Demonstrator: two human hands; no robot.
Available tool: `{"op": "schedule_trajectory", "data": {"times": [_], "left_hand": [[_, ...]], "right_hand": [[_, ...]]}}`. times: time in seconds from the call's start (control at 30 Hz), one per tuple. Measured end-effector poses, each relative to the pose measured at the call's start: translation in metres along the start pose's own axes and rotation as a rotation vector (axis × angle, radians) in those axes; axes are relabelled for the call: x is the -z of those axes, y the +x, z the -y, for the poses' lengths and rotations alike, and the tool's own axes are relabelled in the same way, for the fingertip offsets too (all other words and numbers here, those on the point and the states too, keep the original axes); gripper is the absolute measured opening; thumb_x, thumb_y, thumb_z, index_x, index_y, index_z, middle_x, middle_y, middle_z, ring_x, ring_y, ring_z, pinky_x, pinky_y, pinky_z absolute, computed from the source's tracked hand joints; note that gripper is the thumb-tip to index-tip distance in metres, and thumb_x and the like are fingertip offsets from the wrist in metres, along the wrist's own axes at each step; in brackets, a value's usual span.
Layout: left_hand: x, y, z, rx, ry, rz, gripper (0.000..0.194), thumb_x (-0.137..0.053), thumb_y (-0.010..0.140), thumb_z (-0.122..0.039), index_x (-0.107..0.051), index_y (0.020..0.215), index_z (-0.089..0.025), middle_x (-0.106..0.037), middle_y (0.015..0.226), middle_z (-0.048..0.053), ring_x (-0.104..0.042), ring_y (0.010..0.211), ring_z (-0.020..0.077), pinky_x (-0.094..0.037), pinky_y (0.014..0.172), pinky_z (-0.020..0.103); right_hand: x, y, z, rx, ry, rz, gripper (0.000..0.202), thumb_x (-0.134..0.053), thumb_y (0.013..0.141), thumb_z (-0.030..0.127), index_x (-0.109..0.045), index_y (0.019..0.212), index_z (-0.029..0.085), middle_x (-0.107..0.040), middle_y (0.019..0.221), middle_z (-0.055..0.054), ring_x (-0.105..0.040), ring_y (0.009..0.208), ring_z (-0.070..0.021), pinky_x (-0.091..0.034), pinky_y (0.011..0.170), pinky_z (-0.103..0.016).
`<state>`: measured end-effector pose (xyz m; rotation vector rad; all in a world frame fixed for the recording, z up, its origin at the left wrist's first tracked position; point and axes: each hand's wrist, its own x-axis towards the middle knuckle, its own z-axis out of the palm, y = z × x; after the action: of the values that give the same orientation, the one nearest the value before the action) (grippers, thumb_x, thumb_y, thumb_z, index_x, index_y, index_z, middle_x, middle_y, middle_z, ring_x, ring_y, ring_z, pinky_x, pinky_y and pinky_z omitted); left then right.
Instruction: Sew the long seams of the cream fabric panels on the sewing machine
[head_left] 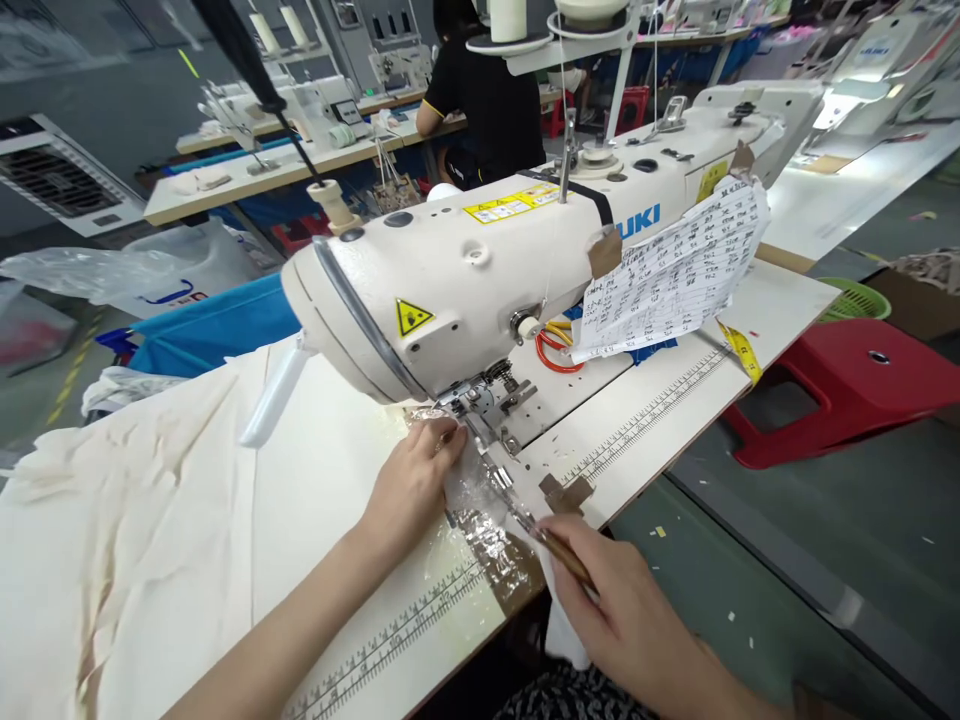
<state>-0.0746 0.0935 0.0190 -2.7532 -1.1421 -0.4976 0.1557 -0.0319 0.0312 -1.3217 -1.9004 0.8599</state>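
My left hand [415, 475] is close beside the presser foot area [480, 405] of a white sewing machine [450, 270]. Its thumb and forefinger are pinched together, and what lies between them is hidden. Lower right, my right hand [619, 600] is wrapped round a slim tool with a brown handle [564, 555]. The tool's metal end reaches toward the metal guide [499, 475] in front of the needle area. A narrow white cloth [562, 625] hangs over the table edge under my right hand. Shiny clear tape [495, 545] covers the table between my hands.
Cream fabric [135, 500] spreads over the left of the table. A handwritten sheet [675, 265] hangs on the machine, above a yellow tape measure [741, 352]. A red stool [847, 385] stands at the right. Another person [487, 100] sits behind the machine.
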Motion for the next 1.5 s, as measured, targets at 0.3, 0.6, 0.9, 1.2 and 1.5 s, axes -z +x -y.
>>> {"op": "schedule_trajectory", "data": {"times": [0.3, 0.6, 0.9, 1.2, 1.5], "left_hand": [[-0.009, 0.002, -0.031, 0.141, 0.206, 0.028, 0.046, -0.036, 0.084, 0.006, -0.061, 0.121, -0.004, -0.061, 0.123, 0.018, -0.05, 0.117, 0.0321, -0.055, 0.092, 0.045], [-0.007, -0.006, -0.038, 0.126, 0.234, 0.055, 0.058, -0.033, 0.081, 0.008, -0.059, 0.13, -0.007, -0.061, 0.133, 0.014, -0.054, 0.124, 0.0293, -0.052, 0.094, 0.043], [-0.011, -0.007, -0.021, 0.081, 0.129, -0.05, 0.05, -0.038, 0.082, 0.002, -0.063, 0.124, -0.007, -0.066, 0.127, 0.013, -0.059, 0.118, 0.0283, -0.055, 0.091, 0.044], [-0.011, -0.012, -0.007, 0.028, -0.052, -0.037, 0.06, -0.035, 0.079, 0.006, -0.055, 0.133, -0.009, -0.058, 0.136, 0.015, -0.052, 0.129, 0.0258, -0.05, 0.106, 0.048], [-0.008, 0.001, -0.013, 0.096, 0.094, -0.025, 0.05, -0.033, 0.082, 0.008, -0.064, 0.118, -0.006, -0.06, 0.122, 0.018, -0.052, 0.114, 0.0318, -0.056, 0.089, 0.048]], "right_hand": [[0.022, -0.046, -0.021, -0.021, 0.051, -0.018, 0.028, -0.041, 0.1, 0.019, -0.054, 0.122, 0.031, -0.071, 0.089, 0.001, -0.068, 0.067, -0.0161, -0.051, 0.062, -0.025], [0.016, -0.044, -0.023, -0.117, 0.08, -0.038, 0.026, -0.042, 0.101, 0.034, -0.064, 0.114, 0.029, -0.069, 0.075, 0.0, -0.061, 0.056, -0.0174, -0.051, 0.057, -0.026], [0.009, -0.038, -0.034, -0.34, 0.373, -0.077, 0.026, -0.054, 0.097, 0.045, -0.07, 0.102, 0.024, -0.069, 0.089, -0.005, -0.064, 0.08, -0.0221, -0.053, 0.065, -0.026], [-0.027, -0.036, -0.016, -0.619, 0.891, -0.063, 0.046, -0.067, 0.082, 0.063, -0.071, 0.1, 0.021, -0.067, 0.083, -0.007, -0.065, 0.071, -0.0231, -0.054, 0.06, -0.03], [-0.003, -0.02, -0.016, -0.396, 0.292, -0.081, 0.033, -0.045, 0.1, 0.047, -0.066, 0.106, 0.023, -0.05, 0.067, 0.002, -0.045, 0.059, -0.0163, -0.038, 0.054, -0.024]]}}
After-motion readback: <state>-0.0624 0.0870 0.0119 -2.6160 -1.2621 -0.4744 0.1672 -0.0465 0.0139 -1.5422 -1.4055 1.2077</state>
